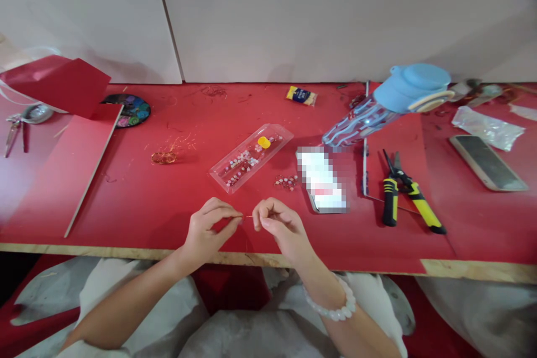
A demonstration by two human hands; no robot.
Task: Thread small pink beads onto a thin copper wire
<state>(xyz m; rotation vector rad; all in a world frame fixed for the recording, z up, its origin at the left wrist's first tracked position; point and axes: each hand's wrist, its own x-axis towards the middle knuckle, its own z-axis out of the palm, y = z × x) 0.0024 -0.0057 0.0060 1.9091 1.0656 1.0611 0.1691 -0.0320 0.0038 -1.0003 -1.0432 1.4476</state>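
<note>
My left hand (210,226) is closed in a pinch over the near part of the red table, thumb against fingertips. Whatever sits between those tips is too small to make out. Close by on the right, my right hand (282,226) pinches a thin copper-coloured wire (249,216), whose short end points toward the left fingertips. Beyond the hands lies a clear plastic tray (220,180) with small flower-like beads and a yellow piece (264,142) in it. A small pile of loose beads (286,182) rests right of the tray. A coil of copper wire (164,158) lies to the left.
A lit phone (322,180), yellow-black pliers (403,184) and a tilted blue bottle (386,100) are on the right, with another phone (486,162) farther out. On the left are a board (94,170), a dark palette (140,112) and red paper (59,81).
</note>
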